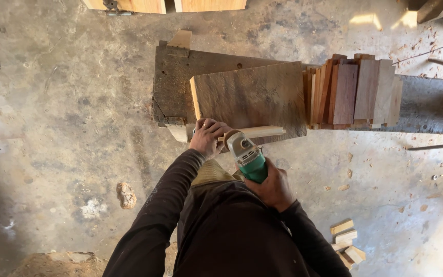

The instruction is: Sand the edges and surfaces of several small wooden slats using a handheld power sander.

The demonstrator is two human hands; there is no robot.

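Note:
My right hand [273, 187] grips the green body of an angle grinder [247, 154], whose grey head points at a pale wooden strip [262, 132]. My left hand [207, 137] is closed on the near end of that strip, holding it on the front edge of a dark, worn board [252, 95]. The board lies on a low, dark wooden bench [175, 77]. The grinder's disc is hidden under its head.
A stack of reddish and pale wooden slats [352, 92] stands on edge on the bench to the right. Small wood offcuts [347, 243] lie on the concrete floor at lower right. A stone [126, 195] lies on the floor at left. Shavings are scattered at right.

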